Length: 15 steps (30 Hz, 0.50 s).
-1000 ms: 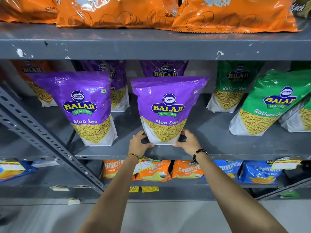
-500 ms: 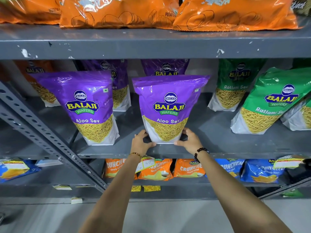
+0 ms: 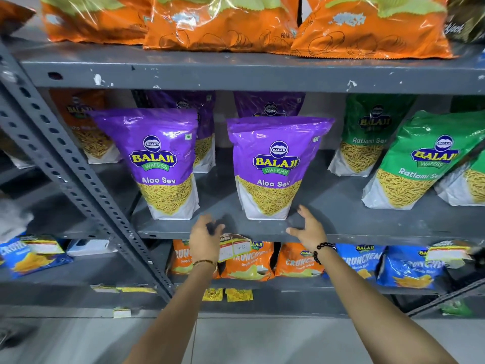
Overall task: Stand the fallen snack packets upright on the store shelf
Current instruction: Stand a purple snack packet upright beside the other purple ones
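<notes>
Purple snack packet [image 3: 273, 166] upright on middle shelf [image 3: 341, 219], near front edge, beside second purple packet [image 3: 162, 164] to its left. Left hand [image 3: 203, 239] and right hand [image 3: 308, 227] both empty, grip wide, fingers spread, just below packet, touching nothing. Green packets [image 3: 420, 158] lean at right.

The scene is evenly and brightly lit. White glare is seen on the shiny orange bags [image 3: 236, 24] at the top and on the purple packets [image 3: 275, 166]. The back of the shelf [image 3: 262, 72] is left in shadow. Straight lines are bent near the edges. The left hand [image 3: 204, 237] is blurred.
</notes>
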Motion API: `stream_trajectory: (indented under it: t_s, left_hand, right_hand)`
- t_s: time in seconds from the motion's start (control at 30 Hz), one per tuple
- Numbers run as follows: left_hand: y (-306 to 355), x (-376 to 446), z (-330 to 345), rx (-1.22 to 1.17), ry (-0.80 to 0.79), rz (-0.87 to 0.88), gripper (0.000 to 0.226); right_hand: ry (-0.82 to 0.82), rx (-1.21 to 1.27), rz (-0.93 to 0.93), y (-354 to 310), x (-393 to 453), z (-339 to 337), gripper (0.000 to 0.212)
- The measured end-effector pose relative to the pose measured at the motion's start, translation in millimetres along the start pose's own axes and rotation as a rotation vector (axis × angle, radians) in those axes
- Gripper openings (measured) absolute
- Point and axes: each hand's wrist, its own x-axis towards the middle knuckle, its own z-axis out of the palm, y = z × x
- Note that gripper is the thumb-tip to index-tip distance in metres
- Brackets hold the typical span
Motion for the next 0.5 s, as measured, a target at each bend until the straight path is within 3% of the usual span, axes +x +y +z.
stream_trajectory:
  t_s: [0.1,0.23,0.37,0.5]
  left_hand:
    - [-10,12,-26,-0.034,0.261,-0.098,0.073]
    - [-25,45,-50,0.152,0.220,-0.154,0.116]
    - [-29,60,-51,0.184,0.170,-0.192,0.121]
    - [-31,63,-47,0.137,0.222,-0.189,0.115]
  right_hand:
    - [-0.003,-0.043,0.023,-1,-1,2,0.081]
    - [-0.016,-0.077,0.059,-4,0,2,0.080]
    - [-0.012,-0.085,0.080,-5,1,2,0.080]
    - [-0.009,-0.074,0.079,-4,1,2,0.079]
